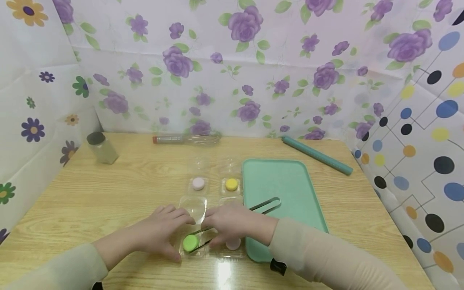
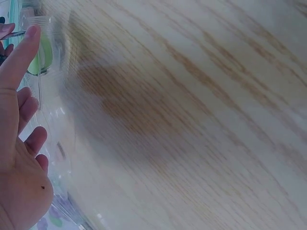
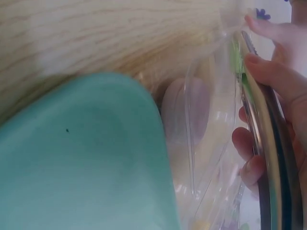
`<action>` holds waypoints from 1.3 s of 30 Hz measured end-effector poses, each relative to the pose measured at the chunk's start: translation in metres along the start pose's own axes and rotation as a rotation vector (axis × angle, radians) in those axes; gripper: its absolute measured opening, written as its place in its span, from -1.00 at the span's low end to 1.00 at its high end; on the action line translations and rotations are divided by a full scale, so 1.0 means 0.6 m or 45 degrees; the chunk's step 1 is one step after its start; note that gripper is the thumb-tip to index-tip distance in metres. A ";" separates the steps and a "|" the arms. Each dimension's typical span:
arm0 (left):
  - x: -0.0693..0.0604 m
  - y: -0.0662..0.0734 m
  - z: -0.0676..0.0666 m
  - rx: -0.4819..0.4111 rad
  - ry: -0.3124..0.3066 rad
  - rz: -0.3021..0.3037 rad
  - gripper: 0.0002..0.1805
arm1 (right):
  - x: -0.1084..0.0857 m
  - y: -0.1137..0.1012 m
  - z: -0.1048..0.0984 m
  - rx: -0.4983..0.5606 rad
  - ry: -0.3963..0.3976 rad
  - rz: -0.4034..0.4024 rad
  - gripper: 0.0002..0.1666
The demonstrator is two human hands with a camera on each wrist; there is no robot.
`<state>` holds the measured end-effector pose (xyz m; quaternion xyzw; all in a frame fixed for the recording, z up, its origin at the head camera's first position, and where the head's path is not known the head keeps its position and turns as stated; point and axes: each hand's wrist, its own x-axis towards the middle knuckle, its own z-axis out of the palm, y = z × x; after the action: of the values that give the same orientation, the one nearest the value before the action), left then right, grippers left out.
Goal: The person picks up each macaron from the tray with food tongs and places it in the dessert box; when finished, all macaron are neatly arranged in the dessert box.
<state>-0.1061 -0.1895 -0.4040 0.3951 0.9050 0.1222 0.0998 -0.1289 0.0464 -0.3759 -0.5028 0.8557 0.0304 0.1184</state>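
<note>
My right hand (image 1: 232,221) grips a pair of metal tongs (image 1: 266,204), their tips on either side of a green macaron (image 1: 190,243). The macaron is in an opened clear plastic box (image 1: 193,207) near the front of the table. To the left of that box, my left hand (image 1: 161,229) has its thumb and fingers spread around the box's side. The left wrist view shows its thumb (image 2: 24,52) close to the green macaron. A pale pink macaron (image 3: 184,112) lies in the neighbouring clear box, partly hidden behind my right hand in the head view.
A green tray (image 1: 279,181) stands right of the boxes. Farther back, a pale macaron (image 1: 198,183) and a yellow macaron (image 1: 231,184) sit in clear boxes. A whisk (image 1: 188,139), a lidded jar (image 1: 102,148) and a teal rolling pin (image 1: 317,156) lie around the table's back.
</note>
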 end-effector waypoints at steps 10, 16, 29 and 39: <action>-0.001 0.001 0.000 0.022 0.004 0.000 -0.13 | 0.000 -0.009 -0.001 -0.039 -0.006 0.028 -0.51; -0.001 0.000 0.000 0.017 0.000 -0.003 -0.12 | -0.001 -0.010 -0.001 -0.056 0.010 0.018 -0.51; -0.002 0.003 -0.005 0.005 0.002 0.003 -0.14 | -0.007 -0.006 -0.004 0.022 0.006 0.042 -0.49; -0.004 0.003 -0.005 0.027 0.001 -0.019 -0.12 | -0.025 0.017 0.003 0.138 0.094 -0.012 -0.43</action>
<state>-0.1042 -0.1903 -0.4004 0.3893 0.9092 0.1119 0.0962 -0.1307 0.0647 -0.3746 -0.5006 0.8575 -0.0352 0.1139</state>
